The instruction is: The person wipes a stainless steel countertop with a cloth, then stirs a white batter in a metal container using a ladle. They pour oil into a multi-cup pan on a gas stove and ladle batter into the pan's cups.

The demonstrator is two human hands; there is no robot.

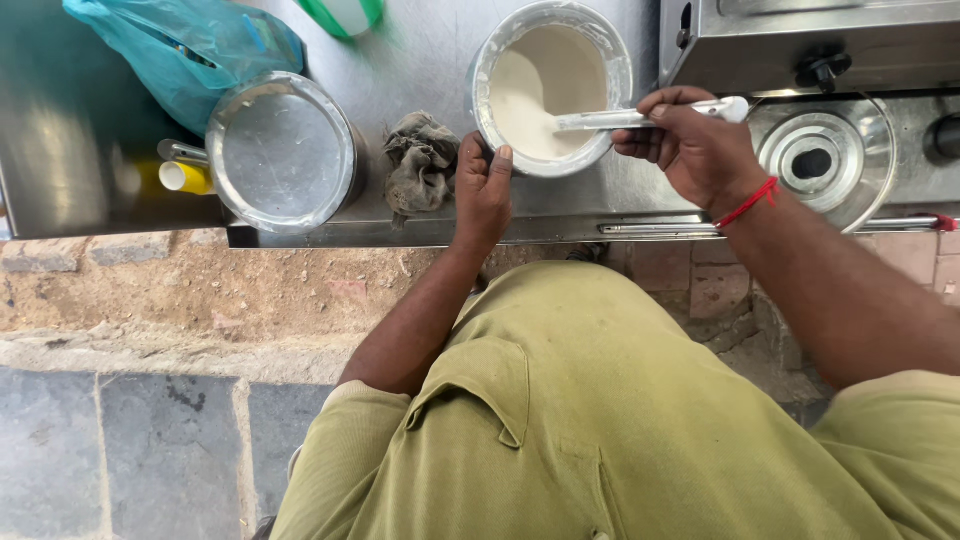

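Both hands work one batter pot (549,85): left hand (482,185) grips its near rim, right hand (690,140) holds a ladle (640,117) inside it.

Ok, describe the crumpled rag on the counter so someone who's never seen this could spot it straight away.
Start at the steel counter that runs across the top of the view. Between the lidded steel pot and the batter bucket gripped by the left hand lies the rag. It is the only soft, wrinkled, grey-brown thing among hard, shiny metal.
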